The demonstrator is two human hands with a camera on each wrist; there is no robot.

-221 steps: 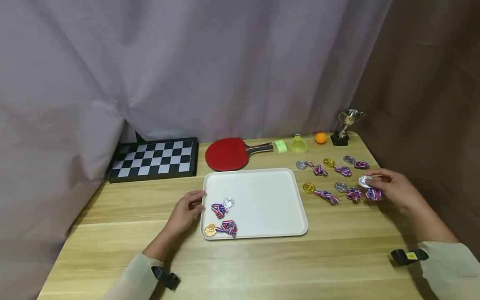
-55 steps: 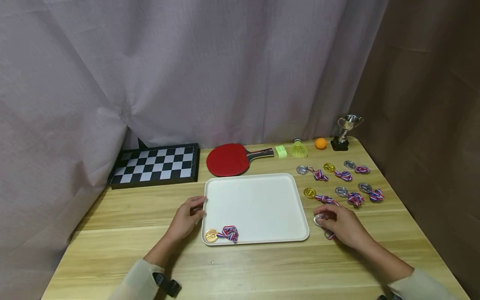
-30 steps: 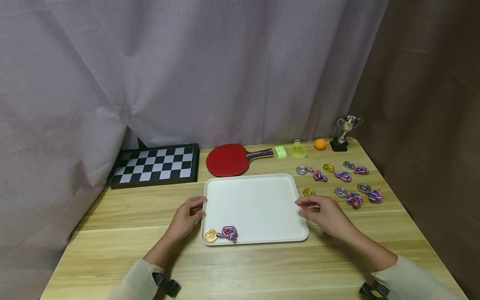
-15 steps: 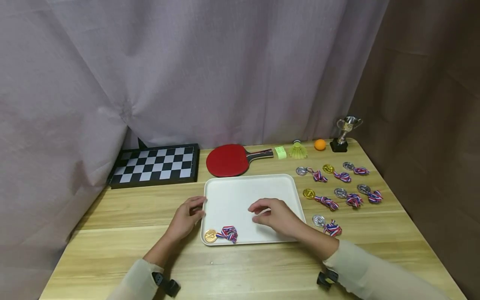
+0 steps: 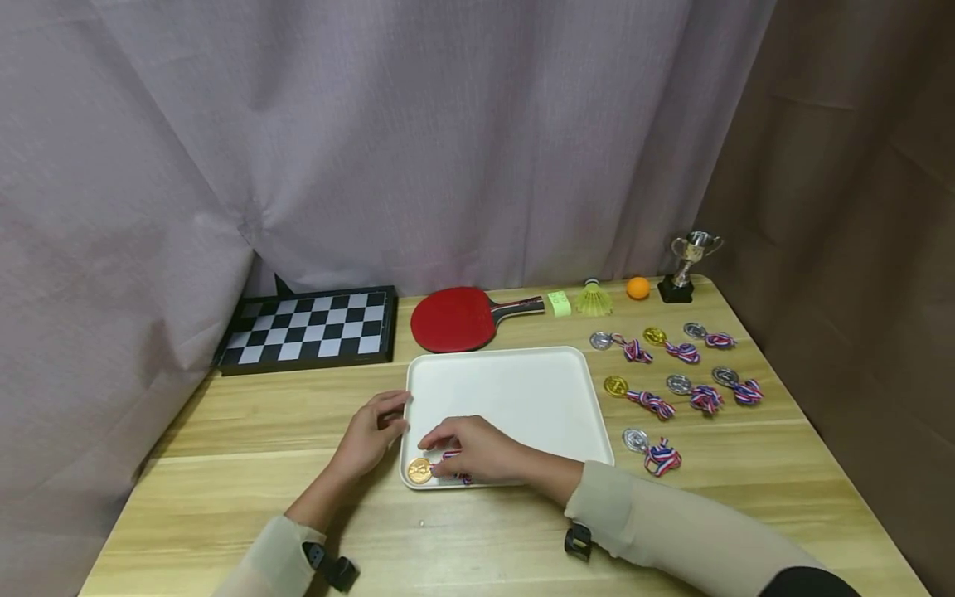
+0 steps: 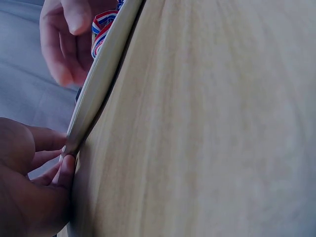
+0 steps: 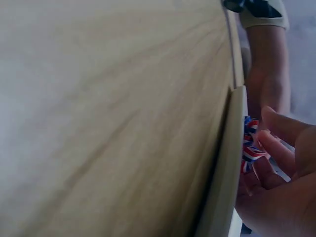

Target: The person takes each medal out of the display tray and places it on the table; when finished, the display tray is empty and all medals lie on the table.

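A white tray (image 5: 515,381) lies on the wooden table, and my left hand (image 5: 367,435) pinches its left rim. In the left wrist view the thumb (image 6: 65,170) is at the rim's underside. Inside the tray's near left corner is a gold medal (image 5: 419,470) with a red, white and blue ribbon (image 7: 251,153). My right hand (image 5: 481,452) hovers over that ribbon and partly hides it, fingers parted and loosely bent beside the medal. To the tray's right lies a silver medal (image 5: 635,439) with a bundled ribbon.
Several more gold and silver medals, among them a gold one (image 5: 616,386), lie in rows right of the tray. Behind are a chessboard (image 5: 313,323), red table tennis bat (image 5: 451,319), green note (image 5: 559,303), shuttlecock (image 5: 593,298), orange ball (image 5: 637,288) and trophy cup (image 5: 686,261).
A silver medal has gone from the tray; one now lies on the table to its right, where my right hand released it. That hand then moved left to the gold medal. My left hand stays.
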